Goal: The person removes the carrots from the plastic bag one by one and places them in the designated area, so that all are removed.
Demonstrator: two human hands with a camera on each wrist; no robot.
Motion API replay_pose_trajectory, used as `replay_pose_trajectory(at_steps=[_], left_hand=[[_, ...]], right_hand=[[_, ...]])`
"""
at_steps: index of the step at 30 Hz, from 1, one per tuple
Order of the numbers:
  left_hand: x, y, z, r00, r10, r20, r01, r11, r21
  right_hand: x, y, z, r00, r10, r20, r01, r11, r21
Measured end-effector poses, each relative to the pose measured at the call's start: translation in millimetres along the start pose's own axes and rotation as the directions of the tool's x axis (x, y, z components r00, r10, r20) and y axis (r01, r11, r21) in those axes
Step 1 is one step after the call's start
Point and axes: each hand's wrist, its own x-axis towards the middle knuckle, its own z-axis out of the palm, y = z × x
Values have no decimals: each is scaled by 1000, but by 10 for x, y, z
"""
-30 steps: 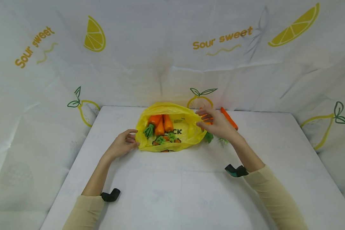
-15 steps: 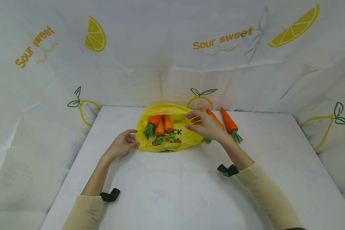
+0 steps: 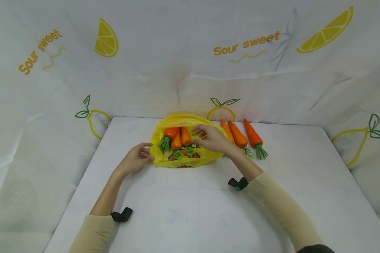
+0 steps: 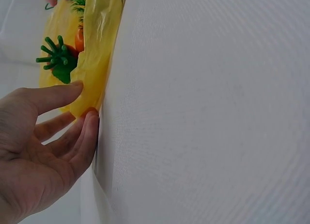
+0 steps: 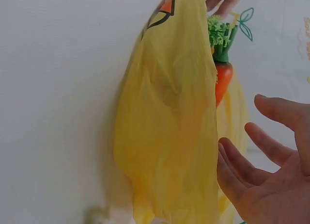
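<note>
A yellow plastic bag [image 3: 209,151] lies on the table with its mouth spread open. Inside it are several orange carrots [image 3: 185,136], some with green tops. At the bag's left edge my left hand [image 3: 133,159] has thumb and curled fingers on the plastic, as the left wrist view shows. My right hand [image 3: 211,138] hovers over the right part of the mouth, fingers loosely bent and holding nothing. In the right wrist view its fingers [image 5: 237,168] are beside the bag's rim, spread apart; whether they touch it cannot be told.
Right of the bag lie more carrots: one [image 3: 253,134] with a thick green top, another [image 3: 238,135] with feathery leaves, and a third [image 3: 227,130] partly hidden by the bag. A lemon-printed white cloth [image 3: 164,84] rises behind the white table [image 3: 190,211].
My right hand has moved left from beside the carrots on the right to above the bag's mouth, uncovering those carrots. My left hand has stayed at the bag's left edge.
</note>
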Motion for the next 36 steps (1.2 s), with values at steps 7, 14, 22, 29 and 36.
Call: replay_pose_trajectory(at_steps=[7,14,22,29,36], left_hand=[[-5,9,2,1000,-3,-4,3,1000,7],[-13,11,4,1000,-4,-1,4,1000,6],[-8,12,9,1000,-8,-2,8,1000,2],[-3,12,12,1000,-8,-3,8,1000,3],[-5,22,12,1000,-5,-5,5,1000,0]], right_hand=[[110,-15,56,999,6,47,-7,1000,18],[208,-20,135,997,13,74,-14,1000,5],[316,-6,199,995,20,98,-17,999,-31],[374,9,234,994,35,100,-31,999,-44],[425,39,254,993,60,103,-54,997,-56]])
